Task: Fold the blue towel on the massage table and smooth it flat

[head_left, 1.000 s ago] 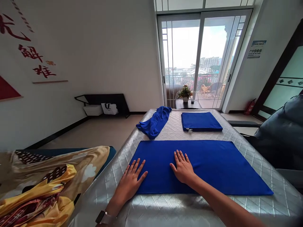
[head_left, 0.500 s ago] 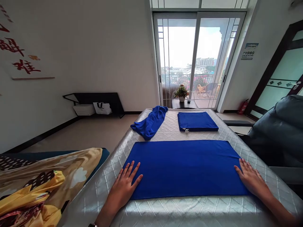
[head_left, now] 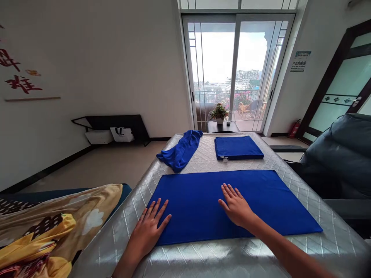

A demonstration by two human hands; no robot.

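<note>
A blue cloth (head_left: pixel 197 208) lies flat as a wide rectangle on the silver quilted table cover (head_left: pixel 203 256). My left hand (head_left: pixel 149 227) rests at its left edge, fingers spread. Over the middle of the same cloth is my right hand (head_left: pixel 236 206), palm down with its fingers stretched out; whether it presses on the fabric I cannot tell. Beyond the flat piece, a crumpled blue cloth (head_left: pixel 183 150) lies at the far left of the table. To its right sits a neatly folded blue cloth stack (head_left: pixel 239 147) with a small white tag at its front edge.
On the left is a patterned blanket (head_left: pixel 98 204) with yellow fabric (head_left: pixel 34 243) on it. A dark padded chair (head_left: pixel 339 154) stands close on the right. Past the far edge, a small table carries a potted plant (head_left: pixel 219 112) before the sliding glass door (head_left: pixel 236 69).
My right hand has moved left from the cloth's right edge to its middle. The left hand stays at the left edge. The view has shifted slightly.
</note>
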